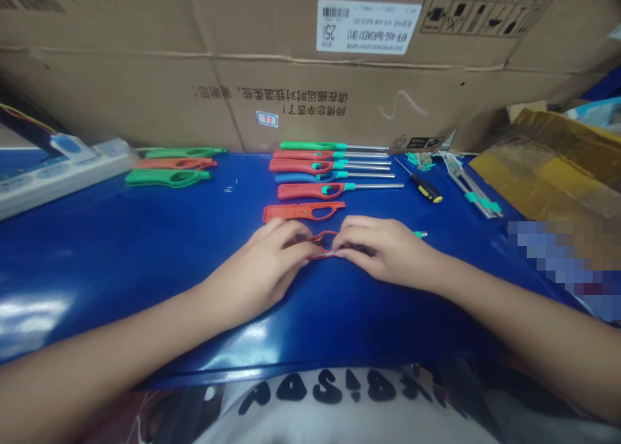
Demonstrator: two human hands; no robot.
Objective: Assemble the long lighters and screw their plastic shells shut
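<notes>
Between my two hands is a red lighter casing [328,239] with an oval opening, low over the blue table. My left hand [276,263] is closed on its left end, thumb and fingers pinching it. With bent fingers my right hand [383,246] grips the other end; my fingers hide much of the inside. A teal-and-metal tip [420,235] shows past my right hand. Just beyond lies an orange-red half casing [304,211]. Farther back, several long-nosed lighters [301,190] lie in a row, red, blue and green, with metal tubes pointing right.
A cardboard box [272,36] walls off the back. On the left are a white power strip [63,175] and green and orange casings [167,177]. A black-yellow screwdriver [427,189], metal tubes with teal pieces [473,188] and a taped brown package [557,153] lie on the right.
</notes>
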